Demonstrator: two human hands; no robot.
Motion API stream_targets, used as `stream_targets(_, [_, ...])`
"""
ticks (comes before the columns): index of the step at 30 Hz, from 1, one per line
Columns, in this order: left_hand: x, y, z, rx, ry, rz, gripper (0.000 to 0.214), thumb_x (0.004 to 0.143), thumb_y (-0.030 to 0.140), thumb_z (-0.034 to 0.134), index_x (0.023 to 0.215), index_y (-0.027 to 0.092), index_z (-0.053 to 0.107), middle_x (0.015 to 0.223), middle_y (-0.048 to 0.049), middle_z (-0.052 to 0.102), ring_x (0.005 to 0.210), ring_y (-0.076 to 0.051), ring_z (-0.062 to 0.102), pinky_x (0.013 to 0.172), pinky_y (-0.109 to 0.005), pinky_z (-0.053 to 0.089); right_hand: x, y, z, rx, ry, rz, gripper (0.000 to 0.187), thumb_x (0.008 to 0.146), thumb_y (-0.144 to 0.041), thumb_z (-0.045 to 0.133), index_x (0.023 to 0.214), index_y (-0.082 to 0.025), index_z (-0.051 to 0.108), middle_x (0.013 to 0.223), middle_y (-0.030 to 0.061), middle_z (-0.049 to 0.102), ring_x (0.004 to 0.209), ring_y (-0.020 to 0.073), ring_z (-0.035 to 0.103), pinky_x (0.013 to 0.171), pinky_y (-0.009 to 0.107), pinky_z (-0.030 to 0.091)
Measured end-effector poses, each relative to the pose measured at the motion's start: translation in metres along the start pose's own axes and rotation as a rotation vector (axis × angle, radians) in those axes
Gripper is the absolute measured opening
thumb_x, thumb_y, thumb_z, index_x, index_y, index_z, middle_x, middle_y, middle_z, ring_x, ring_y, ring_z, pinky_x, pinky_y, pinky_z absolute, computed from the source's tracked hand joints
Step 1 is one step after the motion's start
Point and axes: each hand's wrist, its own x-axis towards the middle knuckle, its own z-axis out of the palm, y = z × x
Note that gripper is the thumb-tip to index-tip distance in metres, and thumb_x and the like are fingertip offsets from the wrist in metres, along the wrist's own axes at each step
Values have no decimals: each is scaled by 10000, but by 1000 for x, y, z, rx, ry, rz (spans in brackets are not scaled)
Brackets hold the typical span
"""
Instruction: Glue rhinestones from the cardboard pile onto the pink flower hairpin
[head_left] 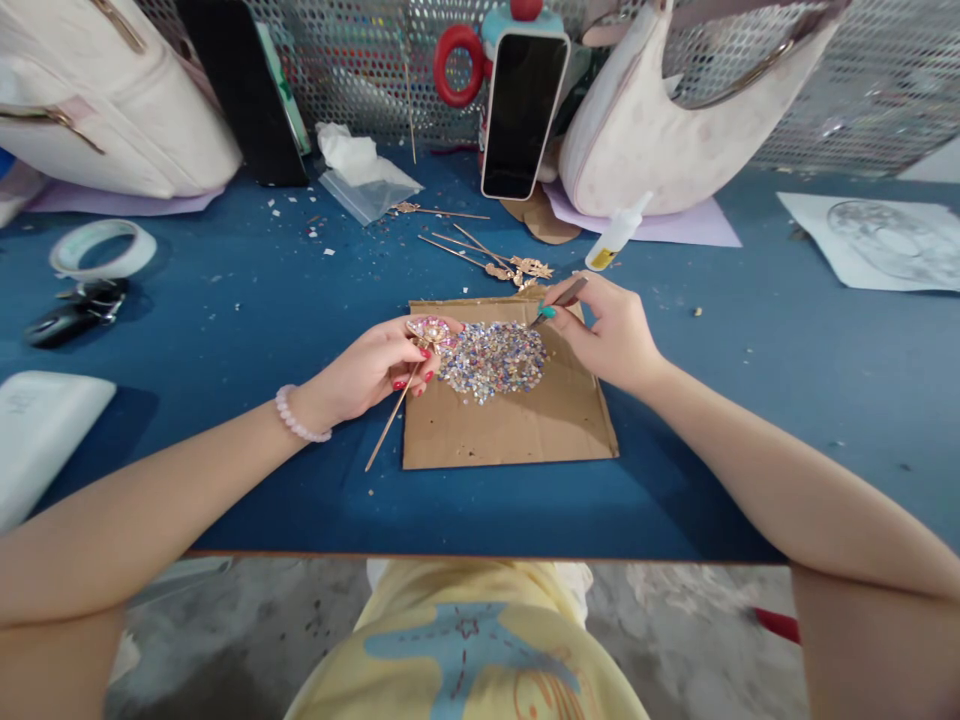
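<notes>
My left hand (390, 360) is closed on a gold hairpin (391, 418); its ornate head with pink stones and a pearl-like centre faces up, and its long stick slants down toward me. In my right hand (611, 325) is a pair of tweezers (566, 297), pinched between the fingers, tips down at the right edge of a pile of rhinestones (495, 360). Whether the tips grip a stone is too small to tell. Under the small multicoloured rhinestones lies a flat piece of cardboard (510, 435). My left fingertips are beside the pile's left edge.
Behind the cardboard lie several gold hairpins (517, 268) and a small glue bottle (616, 235). A phone (525, 115) leans upright at the back, near a white handbag (675, 120). Tape (103, 250) and a black clip-like object (75, 312) sit left. A printed sheet (877, 243) lies right.
</notes>
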Motion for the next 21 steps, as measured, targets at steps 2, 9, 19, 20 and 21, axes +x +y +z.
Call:
stream_targets(2, [0, 0, 0, -2, -1, 2, 501, 713, 121, 550, 1203, 101, 655, 562, 52, 551, 424, -77, 369, 502, -232, 398, 0, 0, 0, -1, -9, -7, 76, 927, -228, 564, 897, -252, 629, 905, 42, 700, 846, 228, 652, 846, 422, 540])
stream_targets(9, [1, 0, 0, -11, -6, 8, 507, 707, 119, 555, 1205, 88, 647, 548, 64, 548, 418, -66, 359, 498, -222, 408, 0, -1, -1, -19, -5, -40, 76, 923, -202, 559, 909, -244, 620, 899, 36, 690, 844, 213, 653, 820, 387, 541])
stream_targets(19, [1, 0, 0, -31, -13, 6, 487, 719, 120, 569, 1200, 85, 638, 543, 70, 553, 413, -57, 348, 499, -219, 429, -2, 2, 7, -12, 102, -165, 109, 922, -147, 602, 864, -223, 653, 894, 23, 739, 854, 206, 696, 800, 387, 570])
stream_targets(20, [1, 0, 0, -32, -13, 8, 482, 719, 122, 570, 1195, 85, 638, 548, 66, 563, 415, -58, 351, 495, -217, 426, -2, 3, 8, -11, 115, -166, 124, 920, -142, 602, 840, -224, 650, 886, 19, 743, 842, 204, 697, 789, 389, 574])
stream_targets(21, [1, 0, 0, -33, -13, 9, 479, 719, 123, 572, 1191, 85, 638, 553, 61, 574, 418, -59, 357, 492, -215, 423, -2, 3, 9, -9, 120, -163, 142, 918, -141, 602, 811, -225, 642, 878, 15, 745, 831, 202, 698, 787, 394, 577])
